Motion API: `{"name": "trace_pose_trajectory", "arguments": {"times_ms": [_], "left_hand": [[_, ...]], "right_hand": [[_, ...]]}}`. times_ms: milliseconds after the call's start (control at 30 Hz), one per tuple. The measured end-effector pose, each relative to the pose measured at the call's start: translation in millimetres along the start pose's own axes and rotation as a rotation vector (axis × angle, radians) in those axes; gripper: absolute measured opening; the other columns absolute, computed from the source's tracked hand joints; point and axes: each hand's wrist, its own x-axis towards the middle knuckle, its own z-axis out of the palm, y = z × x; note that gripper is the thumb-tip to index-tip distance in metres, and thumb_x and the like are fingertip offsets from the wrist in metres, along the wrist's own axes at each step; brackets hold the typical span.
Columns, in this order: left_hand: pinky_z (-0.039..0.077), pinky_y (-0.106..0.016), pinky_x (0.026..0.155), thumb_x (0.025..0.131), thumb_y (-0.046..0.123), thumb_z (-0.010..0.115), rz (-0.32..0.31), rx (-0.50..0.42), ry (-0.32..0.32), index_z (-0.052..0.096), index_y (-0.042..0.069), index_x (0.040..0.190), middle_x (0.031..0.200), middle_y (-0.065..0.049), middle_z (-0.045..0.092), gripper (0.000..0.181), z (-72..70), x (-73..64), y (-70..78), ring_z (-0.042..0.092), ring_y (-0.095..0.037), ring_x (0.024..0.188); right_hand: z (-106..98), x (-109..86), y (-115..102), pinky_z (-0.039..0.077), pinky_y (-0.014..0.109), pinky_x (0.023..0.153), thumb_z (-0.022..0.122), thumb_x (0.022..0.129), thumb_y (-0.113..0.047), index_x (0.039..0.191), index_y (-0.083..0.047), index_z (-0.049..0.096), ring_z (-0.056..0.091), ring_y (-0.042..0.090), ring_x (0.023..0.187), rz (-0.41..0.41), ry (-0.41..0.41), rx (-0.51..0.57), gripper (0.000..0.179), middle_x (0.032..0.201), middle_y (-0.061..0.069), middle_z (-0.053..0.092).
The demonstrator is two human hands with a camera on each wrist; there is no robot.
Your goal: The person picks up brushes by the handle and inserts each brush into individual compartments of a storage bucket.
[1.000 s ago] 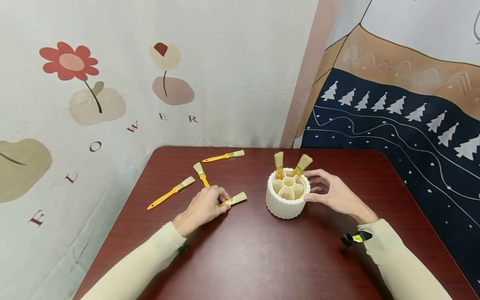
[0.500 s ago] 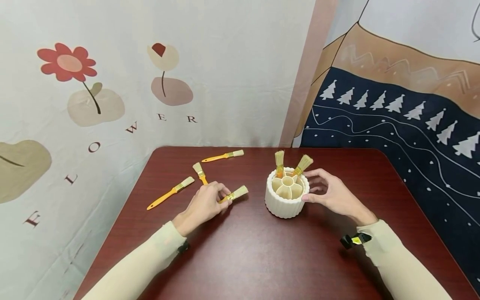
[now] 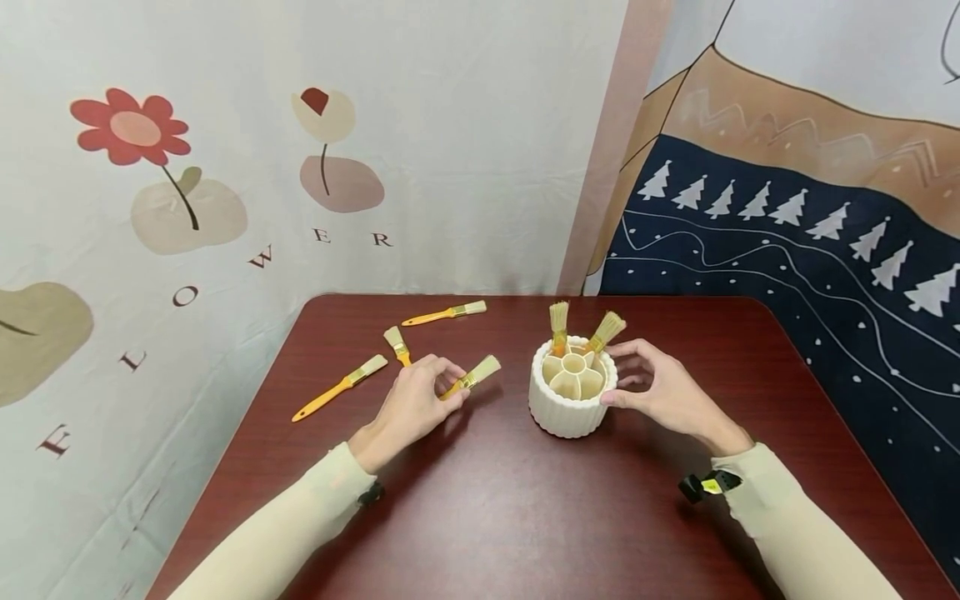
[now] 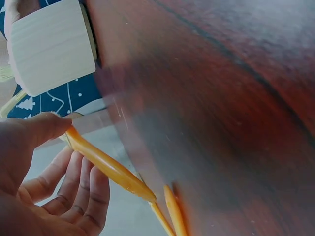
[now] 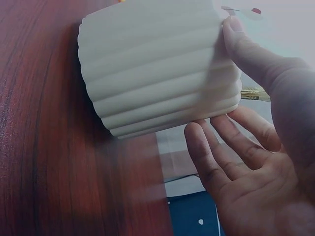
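Note:
My left hand [image 3: 416, 400] pinches a flat paintbrush [image 3: 482, 372] near its metal band, bristles pointing right and up. In the left wrist view its orange handle [image 4: 110, 167] slants above the tabletop, between the thumb and fingertips. A white ribbed round brush holder [image 3: 564, 414] with petal-shaped compartments stands upright to the right. Two brushes stand bristles up in its rear compartments, one upright [image 3: 558, 319] and one leaning right [image 3: 607, 328]. My right hand [image 3: 663, 387] holds the holder's right side, thumb at the near rim and fingers against the far side.
Three more orange-handled brushes lie on the dark red table [image 3: 510, 508]: one at the left [image 3: 341, 388], one partly behind my left hand [image 3: 397, 343], one near the back edge [image 3: 446, 313]. A printed cloth [image 3: 465, 150] hangs behind the table.
My left hand has raised the paintbrush slightly off the table, its bristle end tilting upward. My right hand keeps its hold on the holder, which stays in place.

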Motion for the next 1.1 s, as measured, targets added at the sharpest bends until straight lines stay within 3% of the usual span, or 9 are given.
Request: {"name": "trace_pose_trajectory", "arguments": {"times_ms": [133, 367, 833, 1100], "left_hand": [[0.066, -0.032, 0.082, 0.099, 0.019, 0.095, 0.022, -0.009, 0.050, 0.085, 0.013, 0.119, 0.104, -0.002, 0.079, 0.023, 0.1, 2.4, 3.5, 0.078, -0.017, 0.090], [0.070, -0.035, 0.081, 0.099, 0.017, 0.095, 0.065, -0.026, 0.123, 0.086, 0.010, 0.125, 0.102, -0.005, 0.077, 0.028, -0.9, 5.6, 11.7, 0.077, -0.018, 0.087], [0.071, -0.035, 0.080, 0.099, 0.013, 0.094, 0.125, -0.138, 0.204, 0.087, 0.010, 0.123, 0.102, -0.006, 0.077, 0.025, -1.5, 10.4, 29.5, 0.077, -0.019, 0.089], [0.071, -0.032, 0.080, 0.099, 0.013, 0.094, 0.162, -0.178, 0.248, 0.086, 0.011, 0.123, 0.103, -0.008, 0.078, 0.025, -4.3, 14.1, 44.2, 0.078, -0.019, 0.087]], "right_hand": [[0.5, -0.5, -0.1, 0.070, 0.032, 0.103, 0.102, 0.093, -0.023, 0.152, -0.010, 0.065, 0.080, 0.019, 0.118, -0.002, 0.005, -0.007, 0.072, 0.148, 0.015, 0.075], [2.4, -1.7, -1.9, 0.066, 0.019, 0.098, 0.103, 0.093, -0.023, 0.152, -0.009, 0.063, 0.080, 0.028, 0.122, 0.004, 0.004, -0.003, 0.073, 0.149, 0.016, 0.074], [3.4, -6.5, -7.4, 0.066, 0.018, 0.098, 0.102, 0.094, -0.025, 0.152, -0.007, 0.062, 0.080, 0.032, 0.123, 0.018, 0.008, -0.012, 0.072, 0.149, 0.019, 0.074], [4.8, -9.4, -9.8, 0.072, 0.037, 0.102, 0.101, 0.094, -0.025, 0.152, -0.006, 0.062, 0.080, 0.031, 0.123, 0.006, 0.016, -0.009, 0.072, 0.149, 0.019, 0.074]]}}
